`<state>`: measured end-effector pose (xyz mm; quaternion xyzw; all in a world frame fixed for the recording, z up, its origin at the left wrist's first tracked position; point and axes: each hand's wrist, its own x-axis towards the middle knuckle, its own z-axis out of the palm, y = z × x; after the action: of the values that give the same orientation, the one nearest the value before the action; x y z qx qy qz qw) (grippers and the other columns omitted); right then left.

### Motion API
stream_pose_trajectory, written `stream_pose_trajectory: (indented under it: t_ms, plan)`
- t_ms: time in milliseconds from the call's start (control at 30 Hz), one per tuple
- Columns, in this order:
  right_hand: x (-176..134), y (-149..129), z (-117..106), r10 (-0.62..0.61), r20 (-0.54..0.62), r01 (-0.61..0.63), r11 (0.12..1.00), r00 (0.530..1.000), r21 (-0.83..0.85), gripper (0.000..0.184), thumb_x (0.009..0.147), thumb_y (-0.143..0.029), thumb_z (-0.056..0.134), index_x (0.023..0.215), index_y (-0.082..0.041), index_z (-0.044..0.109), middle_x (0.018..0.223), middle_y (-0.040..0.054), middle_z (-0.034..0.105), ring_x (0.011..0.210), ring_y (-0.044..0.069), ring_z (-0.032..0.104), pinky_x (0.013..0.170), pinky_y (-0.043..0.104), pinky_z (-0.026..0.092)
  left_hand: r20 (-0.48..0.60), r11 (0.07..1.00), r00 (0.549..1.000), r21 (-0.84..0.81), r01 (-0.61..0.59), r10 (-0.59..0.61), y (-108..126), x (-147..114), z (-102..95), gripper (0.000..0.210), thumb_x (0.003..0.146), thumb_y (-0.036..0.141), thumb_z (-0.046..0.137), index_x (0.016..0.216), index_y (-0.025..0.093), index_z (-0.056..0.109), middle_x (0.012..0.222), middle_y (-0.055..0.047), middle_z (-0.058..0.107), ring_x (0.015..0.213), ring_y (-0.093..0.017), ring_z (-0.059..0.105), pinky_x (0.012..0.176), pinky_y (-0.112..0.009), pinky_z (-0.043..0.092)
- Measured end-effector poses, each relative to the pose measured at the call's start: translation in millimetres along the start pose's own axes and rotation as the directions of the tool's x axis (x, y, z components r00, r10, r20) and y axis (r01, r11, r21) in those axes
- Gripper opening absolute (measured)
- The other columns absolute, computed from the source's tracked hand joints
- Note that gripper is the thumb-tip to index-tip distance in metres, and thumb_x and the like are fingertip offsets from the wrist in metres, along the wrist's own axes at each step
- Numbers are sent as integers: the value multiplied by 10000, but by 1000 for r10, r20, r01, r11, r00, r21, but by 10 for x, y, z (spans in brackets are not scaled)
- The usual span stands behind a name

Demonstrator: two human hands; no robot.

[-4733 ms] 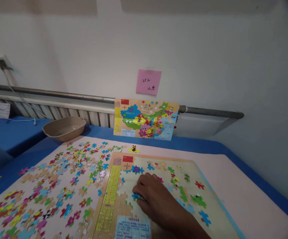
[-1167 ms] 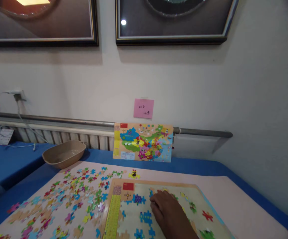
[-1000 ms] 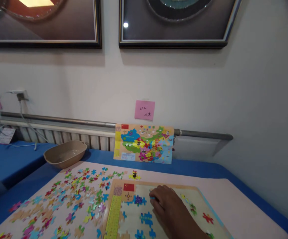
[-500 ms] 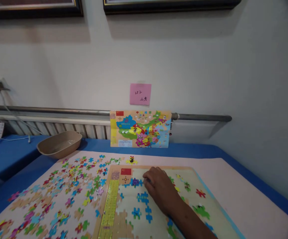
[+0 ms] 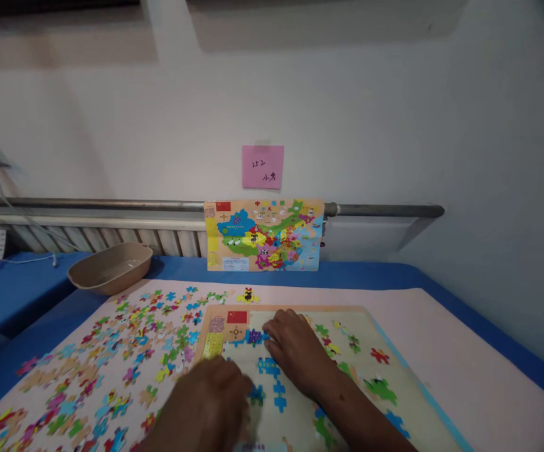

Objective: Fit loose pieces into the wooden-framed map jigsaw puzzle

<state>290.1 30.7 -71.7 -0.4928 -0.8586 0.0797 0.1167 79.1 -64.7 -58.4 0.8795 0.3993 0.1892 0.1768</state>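
Note:
My right hand (image 5: 295,351) rests on the upper part of the puzzle board (image 5: 356,376), its fingers bent and pressed at a blue puzzle piece (image 5: 266,336). Just left of those fingertips lies a piece with purple grapes (image 5: 255,337). My left hand (image 5: 210,402) is over the board's left side, blurred, with its fingertips hidden. It covers most of the yellow strip (image 5: 213,344). Between the hands are joined blue pieces with lettering (image 5: 268,366) and a blue piece (image 5: 256,395) partly behind my left hand.
Many loose puzzle pieces (image 5: 88,370) are spread left of the board on a pink sheet (image 5: 445,326). A yellow piece cluster (image 5: 248,295) lies behind the board. A brown basin (image 5: 112,270) stands back left. A map picture (image 5: 265,235) leans by the wall under a pink note (image 5: 262,166).
My left hand has come into view from below, over the board's left side. My right hand has shifted slightly left. The whole view has tilted down a little.

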Motion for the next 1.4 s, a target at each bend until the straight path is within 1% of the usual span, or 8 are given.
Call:
stream_pose_trajectory:
  t_ms: [33,67,167,333,500,700,900,1400]
  plan:
    - [7,3,-1,-2,2,2,1000,1000,0,58,976,-187,652,919,-195,661,1030,53,618,1019,242,517,866,366,322,-41,986,993,119,118,-114,-112,93,-94,244,995,158,425,899,209,644,908,-95,687,860,-269,621,803,-474,516]
    - [13,7,-3,-4,6,4,1000,1000,1,58,977,-187,650,920,-194,662,1033,53,617,1020,241,516,868,366,323,-49,970,986,181,163,-156,-203,175,-170,256,983,136,417,899,216,645,938,-84,701,908,-274,626,836,-471,503]
    - [23,14,-8,3,14,-3,1000,1000,4,58,974,-185,651,918,-190,665,1030,57,616,1020,243,516,876,367,324,-49,975,991,176,135,-128,-370,328,-264,292,952,104,441,1080,243,663,1108,-59,718,1067,-260,618,935,-436,481]
    - [27,13,14,-2,-1,2,1000,1000,13,41,961,-189,669,920,-192,669,1022,57,620,1026,249,518,869,366,324,-47,985,993,126,115,-109,-546,358,-78,467,957,127,447,1385,271,568,1374,-69,667,1263,-268,593,1083,-469,463]
    - [33,-3,26,4,16,-5,1000,1000,9,33,959,-182,673,928,-193,678,1020,60,627,1028,251,520,865,364,320,-27,983,996,159,91,-88,-693,349,112,488,1014,164,377,1482,238,497,1510,-122,578,1403,-293,526,1161,-552,419]
    - [44,-1,33,2,31,-2,1000,1000,1,43,961,-188,677,920,-195,685,1038,61,631,1039,253,525,865,371,319,25,976,997,208,70,-76,-656,384,59,494,998,148,374,1472,208,499,1479,-134,609,1409,-301,521,1141,-578,413]
    - [52,8,63,-26,19,27,998,999,-59,55,980,-182,648,940,-192,685,1040,63,640,1024,253,526,872,391,308,18,966,997,249,67,-74,-572,409,7,475,912,170,510,1383,219,552,1424,-141,647,1339,-310,573,1133,-576,383]
    - [69,-18,31,-100,7,100,986,995,-130,85,978,-141,599,931,-178,660,1037,75,655,1013,256,526,906,409,302,8,967,997,245,74,-78,-601,425,50,376,1024,184,405,1364,245,554,1335,-94,691,1310,-271,568,1121,-513,358]
